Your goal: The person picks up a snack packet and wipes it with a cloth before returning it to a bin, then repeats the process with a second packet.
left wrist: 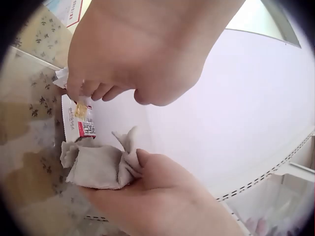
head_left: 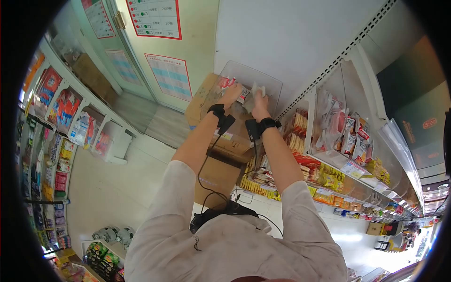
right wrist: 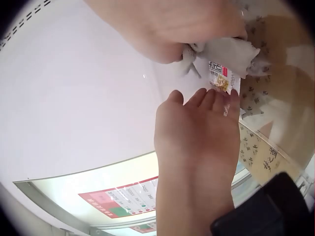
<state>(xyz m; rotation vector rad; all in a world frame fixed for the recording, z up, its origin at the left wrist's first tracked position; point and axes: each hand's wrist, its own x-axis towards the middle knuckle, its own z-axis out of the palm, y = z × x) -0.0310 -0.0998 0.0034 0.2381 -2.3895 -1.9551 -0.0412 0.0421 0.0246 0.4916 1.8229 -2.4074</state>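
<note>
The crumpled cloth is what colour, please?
The crumpled cloth is pale grey, clearest in left wrist view.

A shop: shelves (head_left: 324, 160) packed with snack packets (head_left: 350, 136), price tags (head_left: 350, 168) and aisles of goods.

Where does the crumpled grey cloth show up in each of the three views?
Head: upper centre, the grey cloth is bunched in the right hand.
Left wrist: lower left, the cloth is gripped by the hand coming in from below.
Right wrist: top right, the cloth is under the upper hand's fingers.
Shared landmark: the red-and-white packet beside the cloth, touched by the left hand.
</note>
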